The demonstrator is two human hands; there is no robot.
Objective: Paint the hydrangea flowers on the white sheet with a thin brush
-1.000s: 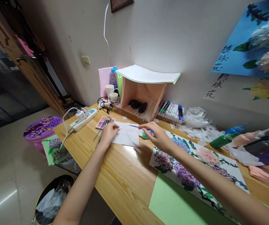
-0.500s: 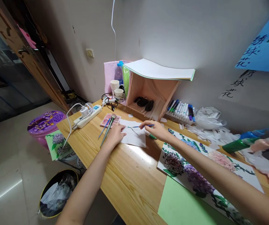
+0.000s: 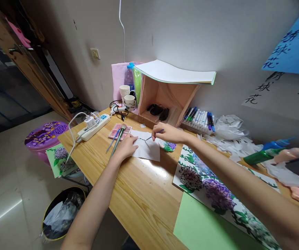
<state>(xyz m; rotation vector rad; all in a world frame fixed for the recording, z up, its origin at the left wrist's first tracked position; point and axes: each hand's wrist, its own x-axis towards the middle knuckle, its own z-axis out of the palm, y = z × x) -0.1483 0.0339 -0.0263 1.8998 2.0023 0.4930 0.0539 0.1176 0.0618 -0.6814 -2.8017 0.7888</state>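
My right hand (image 3: 167, 132) pinches a thin paintbrush (image 3: 148, 139) with a blue handle, its tip at the white paper (image 3: 148, 153). A short dark green line marks the paper's upper part. My left hand (image 3: 127, 146) rests on the paper's left edge, with thumb and fingers apart. Just left of that hand lie a thick green-handled brush (image 3: 118, 139) and a slim blue brush (image 3: 112, 141), partly across a pink case (image 3: 113, 131). Beside the right wrist sits a small palette (image 3: 169, 146) smeared with green and purple paint.
A hydrangea painting (image 3: 198, 194) lies over a green sheet (image 3: 198, 222) on the right. A power strip (image 3: 94, 128) is at the table's left. Behind stand a pink open box (image 3: 153, 93), markers (image 3: 200, 118) and paper cups (image 3: 124, 91). A bin (image 3: 63, 213) stands below.
My right hand has lifted and shifted slightly left, and the brush now slants more steeply. More of the painted palette shows. My left hand stays on the paper, while the view has shifted a little.
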